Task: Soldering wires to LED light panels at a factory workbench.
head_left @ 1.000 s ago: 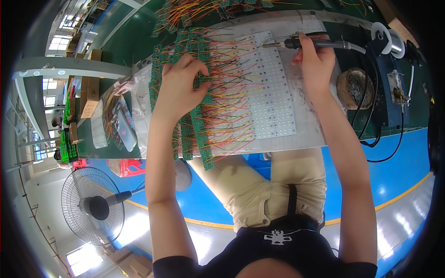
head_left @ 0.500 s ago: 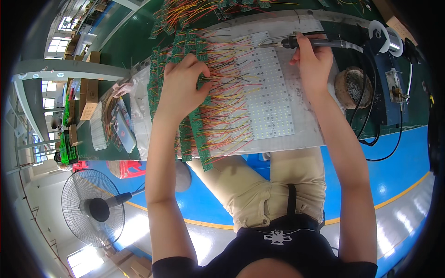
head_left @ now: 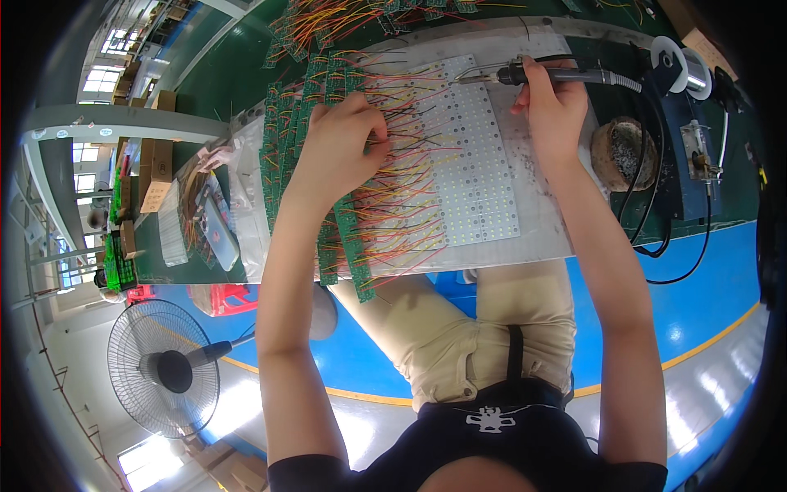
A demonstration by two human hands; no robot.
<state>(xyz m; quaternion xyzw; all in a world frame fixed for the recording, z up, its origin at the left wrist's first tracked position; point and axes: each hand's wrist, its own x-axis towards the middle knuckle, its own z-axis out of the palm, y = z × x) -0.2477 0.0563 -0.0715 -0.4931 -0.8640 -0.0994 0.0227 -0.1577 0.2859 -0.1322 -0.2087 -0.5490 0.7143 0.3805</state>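
My left hand (head_left: pixel 346 149) is over the rows of narrow green circuit boards (head_left: pixel 354 246), its thumb and index finger pinched among the thin red, yellow and black wires (head_left: pixel 402 193). Which wire is between the fingertips is too small to make out. To the right of the boards lies a flat white LED panel (head_left: pixel 479 184) dotted with small lights, and the wire ends reach over its left part. Held in my right hand (head_left: pixel 556 115) is a soldering iron (head_left: pixel 566 75), its tip pointing left, above the panel's far end.
A round brown pot (head_left: pixel 619 156) of grey bits stands right of the work board (head_left: pixel 541 205). Beyond it are a solder spool (head_left: pixel 684 70), a stand (head_left: pixel 701 160) and black cables (head_left: pixel 660 246). More wired boards (head_left: pixel 328 25) lie at the far edge. A fan (head_left: pixel 164 369) stands at left.
My left hand has shifted right, from over the boards to the wires, and its thumb and index finger have drawn closer together. The right hand and soldering iron have barely moved.
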